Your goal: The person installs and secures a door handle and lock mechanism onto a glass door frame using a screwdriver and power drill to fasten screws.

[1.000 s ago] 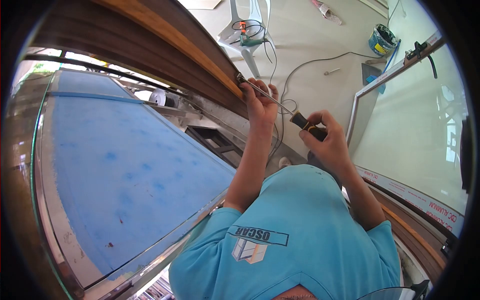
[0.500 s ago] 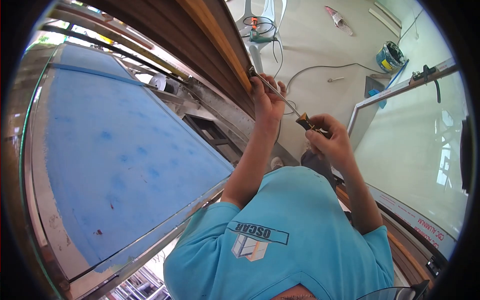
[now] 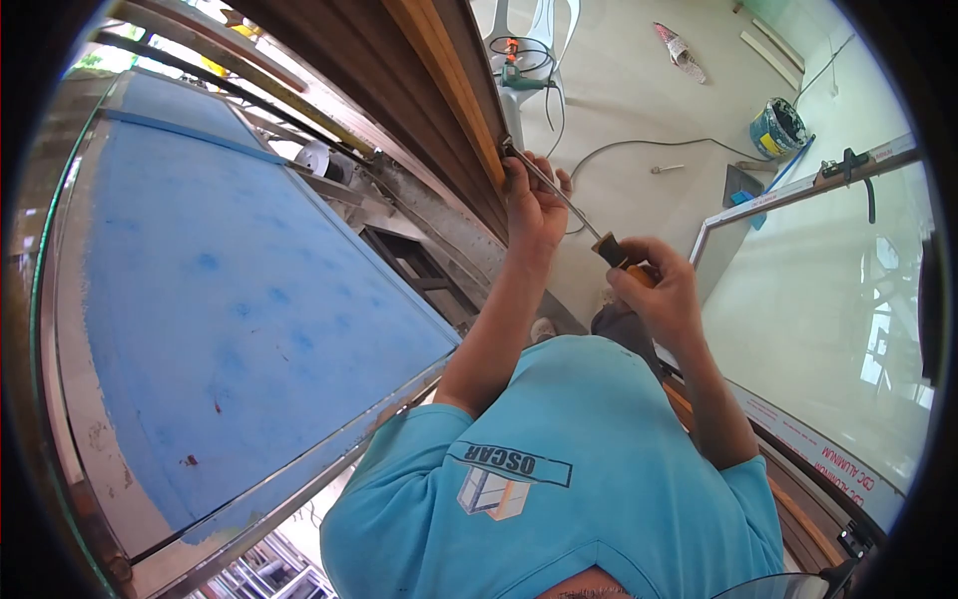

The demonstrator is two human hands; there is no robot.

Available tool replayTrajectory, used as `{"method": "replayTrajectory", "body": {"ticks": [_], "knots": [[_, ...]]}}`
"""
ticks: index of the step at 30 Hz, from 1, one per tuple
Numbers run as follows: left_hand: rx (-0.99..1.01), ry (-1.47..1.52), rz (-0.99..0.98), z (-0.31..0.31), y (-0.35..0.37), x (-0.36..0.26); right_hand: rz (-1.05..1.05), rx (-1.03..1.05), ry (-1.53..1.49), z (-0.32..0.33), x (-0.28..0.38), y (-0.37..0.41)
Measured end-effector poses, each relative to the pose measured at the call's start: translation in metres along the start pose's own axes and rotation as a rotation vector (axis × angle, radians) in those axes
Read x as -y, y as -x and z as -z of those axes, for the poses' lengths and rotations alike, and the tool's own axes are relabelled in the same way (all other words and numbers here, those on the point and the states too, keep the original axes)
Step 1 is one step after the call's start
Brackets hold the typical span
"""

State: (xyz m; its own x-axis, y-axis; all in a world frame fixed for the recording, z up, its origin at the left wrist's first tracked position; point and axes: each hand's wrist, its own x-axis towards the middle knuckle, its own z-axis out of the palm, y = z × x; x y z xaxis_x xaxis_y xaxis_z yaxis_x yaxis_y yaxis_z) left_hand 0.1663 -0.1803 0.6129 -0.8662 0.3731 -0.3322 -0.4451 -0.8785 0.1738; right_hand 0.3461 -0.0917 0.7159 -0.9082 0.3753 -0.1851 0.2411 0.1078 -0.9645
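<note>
My right hand (image 3: 661,290) is closed around the black and yellow handle of a screwdriver (image 3: 611,250). Its long metal shaft slants up and left toward the edge of a brown frame (image 3: 454,95). Near the tip, my left hand (image 3: 539,205) has its thumb and fingers closed about the shaft, right beside the frame. A small metal piece (image 3: 507,146) sits at the tip, against the frame's edge; its exact shape is too small to make out.
A blue-coated panel (image 3: 249,299) lies on the left beyond a glass edge. On the right leans a glazed aluminium frame (image 3: 798,290). Behind my hands are a white plastic chair (image 3: 519,100) holding a green power tool (image 3: 517,78), a cable and a paint bucket (image 3: 776,128).
The screwdriver handle has turned in my right hand, so more of its yellow side shows. My left hand stays at the tip, and the view has shifted slightly.
</note>
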Motion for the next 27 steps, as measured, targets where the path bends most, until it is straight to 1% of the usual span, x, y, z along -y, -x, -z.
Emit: {"method": "replayTrajectory", "body": {"ticks": [1, 6, 7, 9, 11, 13, 14, 16, 17, 19, 20, 22, 26, 27], "knots": [[0.000, 0.003, 0.001, -0.002, 0.000, 0.000, 0.005, 0.005, 0.003, 0.000, 0.001, -0.001], [-0.014, 0.009, 0.006, -0.006, 0.002, -0.001, -0.257, 0.180, -0.476, -0.001, 0.008, -0.003], [-0.025, 0.008, 0.006, -0.006, 0.001, -0.001, -0.259, 0.177, -0.477, 0.006, 0.003, -0.009], [-0.037, 0.005, 0.012, -0.003, 0.001, 0.000, -0.601, 0.533, -1.308, 0.025, -0.013, -0.025], [0.004, 0.007, 0.014, 0.000, 0.000, 0.000, -0.576, 0.501, -1.283, 0.020, -0.001, -0.019], [-0.009, 0.010, 0.017, 0.001, -0.001, 0.001, -0.220, 0.198, -0.437, 0.007, 0.005, -0.008], [-0.023, 0.013, 0.016, 0.000, 0.000, 0.000, -0.218, 0.197, -0.438, 0.002, 0.001, -0.005], [-0.022, 0.020, 0.008, -0.002, 0.001, 0.000, 0.565, -0.142, 0.472, -0.009, -0.013, -0.006], [-0.026, 0.026, 0.004, -0.004, 0.002, 0.001, 0.566, -0.143, 0.472, -0.009, -0.013, -0.007], [-0.021, 0.035, 0.004, -0.006, 0.002, 0.001, 0.430, -0.090, 0.312, -0.007, -0.013, -0.010], [-0.014, 0.045, 0.004, -0.005, 0.002, 0.002, 0.428, -0.088, 0.313, 0.001, -0.008, -0.013], [-0.012, 0.032, 0.001, -0.003, 0.001, 0.002, -0.360, 0.314, -0.779, 0.025, 0.005, -0.020], [-0.011, 0.012, -0.003, 0.002, -0.002, 0.003, -0.341, 0.320, -0.794, 0.014, 0.000, -0.016], [-0.009, 0.008, 0.002, 0.003, -0.002, 0.003, -0.043, 0.138, -0.375, 0.001, -0.006, -0.012]]}}
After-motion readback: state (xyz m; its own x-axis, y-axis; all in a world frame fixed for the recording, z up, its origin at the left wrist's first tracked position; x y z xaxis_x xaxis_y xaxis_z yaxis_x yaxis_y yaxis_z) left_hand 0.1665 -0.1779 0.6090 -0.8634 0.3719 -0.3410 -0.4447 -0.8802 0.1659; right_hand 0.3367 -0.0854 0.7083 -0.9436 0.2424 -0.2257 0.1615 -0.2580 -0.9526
